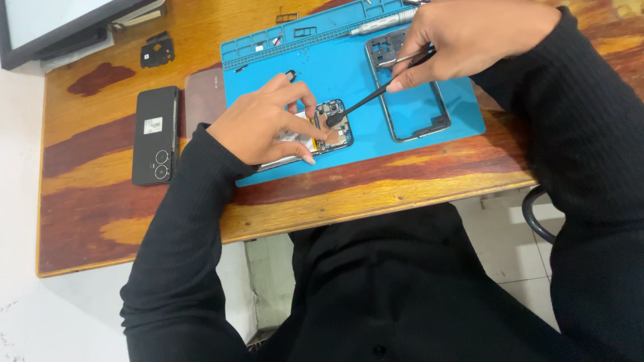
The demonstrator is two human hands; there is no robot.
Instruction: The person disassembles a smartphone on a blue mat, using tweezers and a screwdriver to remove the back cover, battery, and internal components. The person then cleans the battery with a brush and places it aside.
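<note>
An opened phone (333, 137) with its circuit board showing lies on a blue work mat (376, 144). My left hand (265, 124) rests on it, fingers pressing it down to the mat. My right hand (463, 37) holds black tweezers (365, 102) whose tip touches the top of the phone's board, beside my left index finger. Most of the phone's body is hidden under my left hand.
A bare phone frame (439, 124) lies on the mat to the right. A silver screwdriver (382, 23) and small parts sit in the mat's top tray. A black phone back cover (156, 134), a brownish panel (204, 97) and a small black part (157, 51) lie on the wooden table (100, 221). A screen (47, 27) stands at the top left.
</note>
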